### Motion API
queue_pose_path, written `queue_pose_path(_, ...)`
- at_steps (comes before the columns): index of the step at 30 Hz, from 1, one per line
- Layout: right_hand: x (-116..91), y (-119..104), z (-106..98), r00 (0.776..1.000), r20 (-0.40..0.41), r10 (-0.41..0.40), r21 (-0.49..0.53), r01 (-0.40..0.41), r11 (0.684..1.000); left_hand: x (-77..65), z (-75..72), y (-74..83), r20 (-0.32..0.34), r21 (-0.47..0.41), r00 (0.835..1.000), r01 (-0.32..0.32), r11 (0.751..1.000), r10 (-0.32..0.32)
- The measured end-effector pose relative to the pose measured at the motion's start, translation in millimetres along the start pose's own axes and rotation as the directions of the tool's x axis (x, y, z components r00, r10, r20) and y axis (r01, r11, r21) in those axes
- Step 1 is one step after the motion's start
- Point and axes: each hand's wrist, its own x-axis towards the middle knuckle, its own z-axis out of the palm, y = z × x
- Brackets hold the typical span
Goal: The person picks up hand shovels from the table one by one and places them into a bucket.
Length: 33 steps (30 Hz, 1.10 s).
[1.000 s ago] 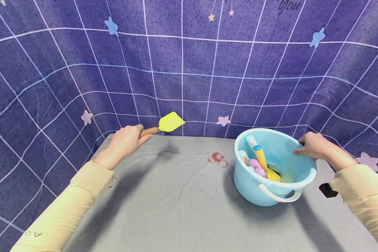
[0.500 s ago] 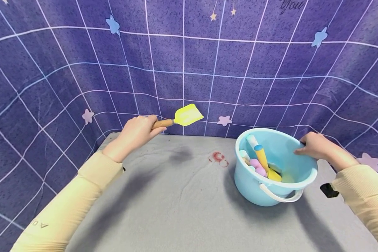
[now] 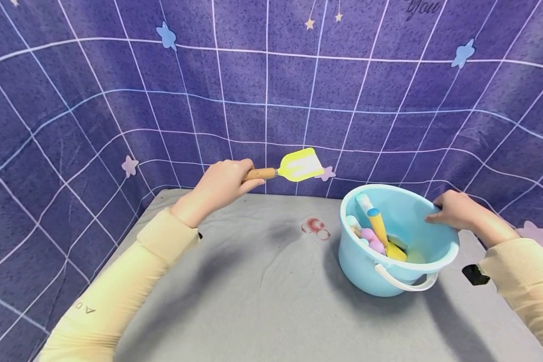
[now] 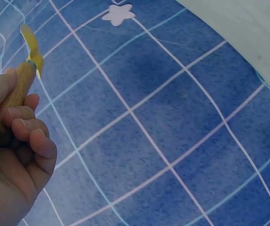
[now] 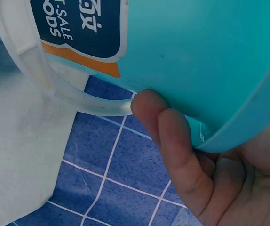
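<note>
My left hand (image 3: 223,183) grips the wooden handle of a small yellow toy shovel (image 3: 300,165), held up over the table left of the bucket, blade pointing right. In the left wrist view the fingers curl round that wooden handle, and the yellow blade (image 4: 31,44) shows edge-on. A light blue bucket (image 3: 366,271) stands on the right, its white handle (image 3: 402,285) hanging at the front. My right hand (image 3: 457,210) holds the bucket's right rim, thumb inside; in the right wrist view the fingers (image 5: 179,155) press the outer wall beneath the rim.
Inside the bucket lie a yellow tool (image 3: 380,231) with a blue end, a white-and-teal tube (image 3: 364,202) and pink round pieces (image 3: 373,241). Red ring marks (image 3: 315,227) stain the grey table cloth (image 3: 271,301). A purple gridded curtain (image 3: 271,100) stands behind and at both sides.
My left hand has carried the shovel to the right and slightly up, toward the bucket. My right hand and the bucket have stayed in place.
</note>
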Motion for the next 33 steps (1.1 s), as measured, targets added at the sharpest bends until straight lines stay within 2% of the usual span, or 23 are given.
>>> queue_pose_path(5,0.1,-0.1,0.2,1.0,-0.006,-0.013,-0.004,0.013,1.0,7.3,2.6,8.8,-0.035,0.008,0.997,-0.069,0.998,0.069)
queue_pose_path(12,0.7,-1.2,0.2,1.0,-0.004,-0.012,-0.003,0.012,1.0,15.1,7.8,22.8,-0.086,0.003,0.985,-0.153,0.988,0.152)
queue_pose_path(20,0.6,-1.4,-0.8,1.0,0.021,0.022,0.0,-0.022,1.0,26.8,14.1,48.6,-0.053,-0.02,0.975,-0.219,0.976,0.217)
queue_pose_path(26,0.3,-0.9,-0.9,1.0,0.012,0.02,-0.004,-0.02,1.0,33.7,24.5,67.8,-0.044,-0.037,0.957,-0.289,0.957,0.287)
queue_pose_path(31,0.1,-1.0,-0.1,1.0,0.006,0.013,0.0,-0.013,1.0,38.3,34.5,82.0,-0.009,-0.015,0.94,-0.341,0.94,0.341)
queue_pose_path(33,0.0,-1.3,0.0,1.0,0.003,0.008,-0.002,-0.008,1.0,40.1,36.8,87.2,0.007,-0.01,0.939,-0.345,0.939,0.345)
